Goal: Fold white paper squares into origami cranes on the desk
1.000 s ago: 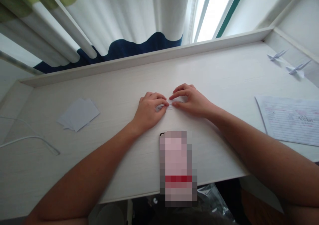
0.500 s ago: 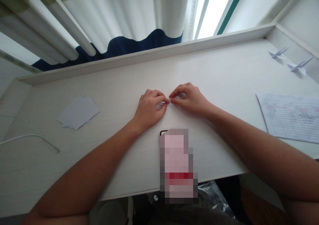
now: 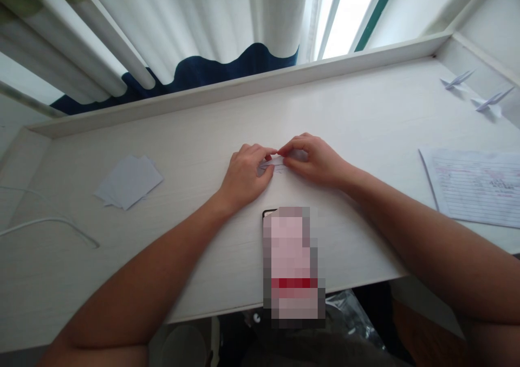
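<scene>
A small folded piece of white paper (image 3: pixel 278 164) lies at the middle of the desk between my hands, its layers partly hidden by fingers. My left hand (image 3: pixel 248 171) holds its left end between thumb and curled fingers. At the right end my right hand (image 3: pixel 311 157) grips the paper, thumb low and index fingertip meeting the left index fingertip at the upper edge. Just nearer to me lies a phone (image 3: pixel 290 259), its screen blurred out.
On the white desk (image 3: pixel 203 269), loose white paper sheets (image 3: pixel 129 182) lie left, near a white cable (image 3: pixel 52 221). Two folded paper pieces (image 3: pixel 458 80) stand far right, above lined written sheets (image 3: pixel 479 185). A raised ledge (image 3: pixel 227 99) and curtain (image 3: pixel 195 26) border the back.
My left index finger has stretched out toward the right fingertip, and my right thumb has shifted slightly right. More of the folded paper shows between my hands.
</scene>
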Demonstrator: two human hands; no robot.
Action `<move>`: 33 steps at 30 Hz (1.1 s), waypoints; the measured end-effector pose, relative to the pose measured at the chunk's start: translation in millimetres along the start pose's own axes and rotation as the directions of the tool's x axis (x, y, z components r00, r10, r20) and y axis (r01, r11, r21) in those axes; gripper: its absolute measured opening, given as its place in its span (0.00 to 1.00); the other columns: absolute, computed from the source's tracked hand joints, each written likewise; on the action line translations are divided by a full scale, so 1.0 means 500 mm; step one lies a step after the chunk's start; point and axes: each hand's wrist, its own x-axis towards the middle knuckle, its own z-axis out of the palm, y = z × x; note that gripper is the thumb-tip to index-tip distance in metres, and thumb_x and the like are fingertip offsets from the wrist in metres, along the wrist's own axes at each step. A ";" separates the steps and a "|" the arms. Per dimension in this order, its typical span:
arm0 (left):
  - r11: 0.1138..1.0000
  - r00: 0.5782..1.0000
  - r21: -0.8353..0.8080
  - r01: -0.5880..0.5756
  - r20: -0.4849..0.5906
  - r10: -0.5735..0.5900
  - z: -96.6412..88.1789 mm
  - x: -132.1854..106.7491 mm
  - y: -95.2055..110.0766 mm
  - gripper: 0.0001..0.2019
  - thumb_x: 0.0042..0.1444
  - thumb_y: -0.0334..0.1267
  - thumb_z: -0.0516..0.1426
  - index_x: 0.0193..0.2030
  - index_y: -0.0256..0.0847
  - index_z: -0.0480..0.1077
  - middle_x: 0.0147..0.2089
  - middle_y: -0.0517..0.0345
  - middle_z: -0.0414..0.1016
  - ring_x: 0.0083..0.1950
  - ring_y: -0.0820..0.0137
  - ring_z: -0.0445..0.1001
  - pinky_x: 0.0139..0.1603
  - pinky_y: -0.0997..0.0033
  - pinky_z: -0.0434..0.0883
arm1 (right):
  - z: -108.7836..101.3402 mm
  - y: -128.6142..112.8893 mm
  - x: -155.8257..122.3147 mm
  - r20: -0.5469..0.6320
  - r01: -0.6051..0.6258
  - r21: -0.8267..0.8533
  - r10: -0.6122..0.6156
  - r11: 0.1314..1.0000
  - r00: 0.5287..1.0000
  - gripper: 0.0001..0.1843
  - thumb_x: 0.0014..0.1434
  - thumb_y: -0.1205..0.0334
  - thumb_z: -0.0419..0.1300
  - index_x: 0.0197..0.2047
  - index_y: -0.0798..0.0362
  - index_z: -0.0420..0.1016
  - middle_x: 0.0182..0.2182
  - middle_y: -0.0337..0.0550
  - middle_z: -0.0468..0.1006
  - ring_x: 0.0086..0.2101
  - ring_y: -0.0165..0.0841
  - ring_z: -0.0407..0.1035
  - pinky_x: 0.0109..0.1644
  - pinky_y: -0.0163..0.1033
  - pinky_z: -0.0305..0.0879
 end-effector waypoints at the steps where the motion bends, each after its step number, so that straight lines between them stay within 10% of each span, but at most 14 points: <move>1: 1.000 1.000 0.002 -0.005 0.002 0.005 0.000 0.000 0.000 0.14 0.66 0.33 0.59 0.57 0.45 0.77 0.49 0.54 0.82 0.55 0.58 0.75 0.60 0.54 0.69 | -0.003 0.003 -0.003 0.013 0.023 -0.017 -0.022 1.000 1.000 0.11 0.62 0.63 0.62 0.43 0.50 0.86 0.43 0.47 0.86 0.47 0.44 0.76 0.58 0.52 0.66; 33: 0.999 0.997 -0.030 0.042 -0.062 -0.043 0.007 -0.001 -0.006 0.04 0.66 0.39 0.63 0.44 0.43 0.80 0.48 0.53 0.81 0.55 0.57 0.72 0.61 0.52 0.70 | 0.005 0.010 -0.006 0.032 0.077 -0.121 -0.074 0.990 0.997 0.10 0.67 0.58 0.62 0.43 0.47 0.87 0.44 0.49 0.83 0.46 0.46 0.72 0.55 0.54 0.62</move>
